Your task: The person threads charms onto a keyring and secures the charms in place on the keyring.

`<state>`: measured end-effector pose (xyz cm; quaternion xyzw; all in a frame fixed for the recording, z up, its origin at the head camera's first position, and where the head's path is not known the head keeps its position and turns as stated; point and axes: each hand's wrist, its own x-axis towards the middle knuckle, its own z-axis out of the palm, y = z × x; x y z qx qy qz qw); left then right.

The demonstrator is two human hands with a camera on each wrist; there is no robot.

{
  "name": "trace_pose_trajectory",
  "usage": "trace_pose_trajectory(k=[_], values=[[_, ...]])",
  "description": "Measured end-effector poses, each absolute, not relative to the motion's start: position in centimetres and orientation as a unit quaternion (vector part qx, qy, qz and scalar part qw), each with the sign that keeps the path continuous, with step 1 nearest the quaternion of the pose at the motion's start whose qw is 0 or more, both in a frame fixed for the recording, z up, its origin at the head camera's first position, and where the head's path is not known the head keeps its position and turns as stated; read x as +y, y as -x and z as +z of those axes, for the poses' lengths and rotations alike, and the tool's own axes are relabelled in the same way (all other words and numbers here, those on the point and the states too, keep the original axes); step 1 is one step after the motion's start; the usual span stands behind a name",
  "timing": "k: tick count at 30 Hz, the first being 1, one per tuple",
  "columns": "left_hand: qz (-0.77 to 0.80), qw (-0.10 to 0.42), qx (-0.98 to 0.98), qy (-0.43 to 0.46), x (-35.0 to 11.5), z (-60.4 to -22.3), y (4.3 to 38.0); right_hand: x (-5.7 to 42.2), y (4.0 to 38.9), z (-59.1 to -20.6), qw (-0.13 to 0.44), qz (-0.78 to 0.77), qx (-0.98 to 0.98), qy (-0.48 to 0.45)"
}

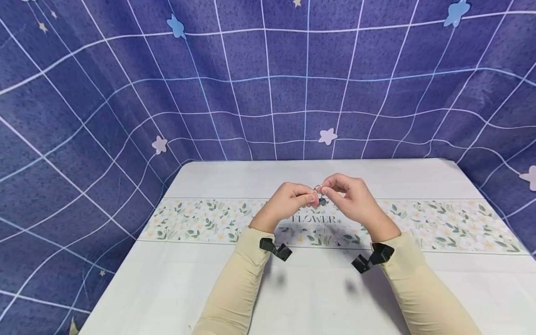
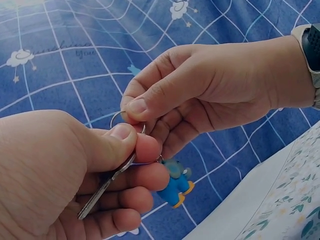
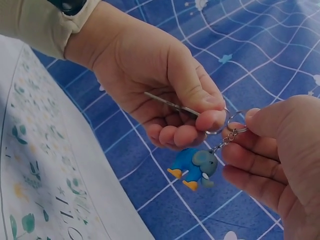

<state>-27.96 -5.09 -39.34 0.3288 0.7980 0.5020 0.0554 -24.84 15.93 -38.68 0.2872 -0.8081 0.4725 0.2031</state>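
My left hand (image 1: 286,204) pinches a metal key (image 3: 167,103) between thumb and index finger; the blade lies back over the curled fingers. Close by on the right, my right hand (image 1: 352,198) pinches a silver key ring (image 3: 235,113) between thumb and fingertips. From that ring a short chain (image 3: 231,136) runs down to an elephant charm (image 3: 191,164), blue-bodied with a grey head and yellow feet. The charm dangles below the fingers of both hands. A second thin metal loop shows right at the left fingertips, partly hidden by them.
Both hands are above a white table (image 1: 310,291) with a floral printed band (image 1: 201,221) across it. Behind and to the left hangs a blue curtain (image 1: 289,93) with grid lines and stars. Black mounts (image 1: 276,249) sit on both sleeve cuffs.
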Motion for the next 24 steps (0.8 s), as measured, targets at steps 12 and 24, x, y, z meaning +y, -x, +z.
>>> trace_pose_trajectory(k=[12,24], values=[[0.519,0.085,0.774,-0.353,-5.05,-39.75,28.39,16.54,25.42,-39.05,0.227,0.449,-0.794,-0.342],[0.521,0.086,0.770,-0.358,-5.45,-39.57,28.38,15.97,25.31,-39.14,0.267,0.415,-0.800,-0.341]])
